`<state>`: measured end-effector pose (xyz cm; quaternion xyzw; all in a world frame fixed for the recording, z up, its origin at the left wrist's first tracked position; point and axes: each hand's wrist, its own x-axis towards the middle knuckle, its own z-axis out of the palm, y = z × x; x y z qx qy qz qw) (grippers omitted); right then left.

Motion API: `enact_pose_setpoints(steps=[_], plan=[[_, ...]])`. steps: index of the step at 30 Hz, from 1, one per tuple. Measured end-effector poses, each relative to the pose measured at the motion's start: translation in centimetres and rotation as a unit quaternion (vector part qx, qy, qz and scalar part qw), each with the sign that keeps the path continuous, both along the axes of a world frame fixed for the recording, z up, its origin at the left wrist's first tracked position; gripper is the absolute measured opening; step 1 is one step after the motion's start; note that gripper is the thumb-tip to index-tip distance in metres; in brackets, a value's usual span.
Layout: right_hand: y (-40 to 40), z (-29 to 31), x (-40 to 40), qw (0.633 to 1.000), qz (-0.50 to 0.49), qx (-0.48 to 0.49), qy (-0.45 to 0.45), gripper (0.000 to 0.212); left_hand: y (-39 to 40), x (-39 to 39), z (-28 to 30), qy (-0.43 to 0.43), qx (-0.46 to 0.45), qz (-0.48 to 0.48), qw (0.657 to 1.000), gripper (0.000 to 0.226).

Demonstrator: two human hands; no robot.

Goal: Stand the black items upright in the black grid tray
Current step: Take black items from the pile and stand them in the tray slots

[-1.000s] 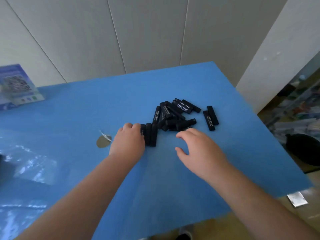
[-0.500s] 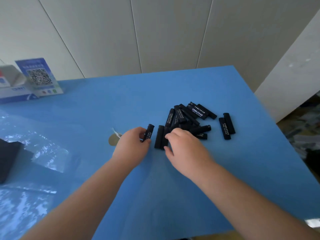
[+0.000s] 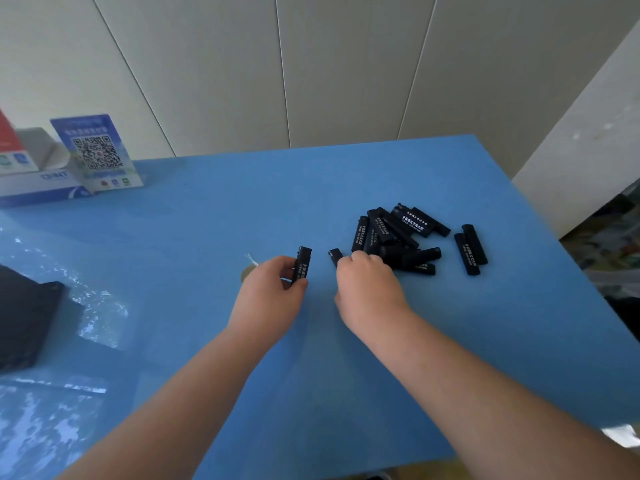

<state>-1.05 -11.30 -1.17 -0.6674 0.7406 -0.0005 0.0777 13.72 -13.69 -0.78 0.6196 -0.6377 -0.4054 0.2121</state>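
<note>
Two forearms reach in from the near edge of the blue desk [image 3: 346, 393], and both of your hands are busy. Your left hand [image 3: 268, 289] pinches one black item [image 3: 302, 265] between thumb and fingers, holding it nearly upright with its white lettering facing you, just above the desk surface. Your right hand [image 3: 367, 285] curls over a second black item [image 3: 335, 256]; only its top end pokes out past your knuckles, and your fingers are closed around the rest. Just beyond your left hand, a small round disc [image 3: 246, 271] with a pale tab lies on the desk, partly hidden by your fingers. Right behind your right hand sits the loose pile of black items [image 3: 398, 237], lying flat and crossing one another, many showing white print. Two more [image 3: 471, 249] lie side by side a little to the right of the pile. Off at the left edge, the black grid tray [image 3: 24, 320] rests on clear plastic wrap [image 3: 97, 306], well apart from both hands; its cells are too dark to make out. At the far left corner stands a blue QR-code sign [image 3: 97, 152] beside some boxes [image 3: 31, 178], against the pale panelled wall [image 3: 311, 64].
</note>
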Motion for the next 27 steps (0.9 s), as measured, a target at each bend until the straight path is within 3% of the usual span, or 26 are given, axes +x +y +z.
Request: enact_pose_setpoints(steps=[6, 9, 13, 16, 22, 27], plan=[[-0.4, 0.7, 0.9, 0.998, -0.057, 0.031, -0.016, 0.017, 0.2, 1.0, 0.6, 0.018, -0.011, -0.019, 1.0, 0.015], [0.3, 1.0, 1.0, 0.986, -0.121, 0.037, -0.11, 0.007, 0.2, 1.2, 0.9, 0.025, -0.015, -0.031, 0.999, 0.015], [2.5, 2.0, 0.5, 0.896, -0.237, 0.032, -0.374, 0.027, 0.6, 1.1, 1.2, 0.038, -0.019, -0.046, 0.998, 0.014], [4.3, 3.0, -0.6, 0.839, -0.27, 0.026, -0.471, 0.024, 1.4, 0.6, 1.5, 0.066, -0.008, -0.044, 0.997, 0.014], [7.9, 4.9, -4.0, 0.819, -0.247, 0.004, -0.518, 0.018, 4.4, -1.4, 2.6, 0.115, 0.032, -0.052, 0.991, 0.021], [9.9, 5.5, -6.7, 0.814, -0.202, -0.032, -0.544, 0.008, 7.4, -3.0, 3.4, 0.188, 0.043, 0.016, 0.981, 0.015]])
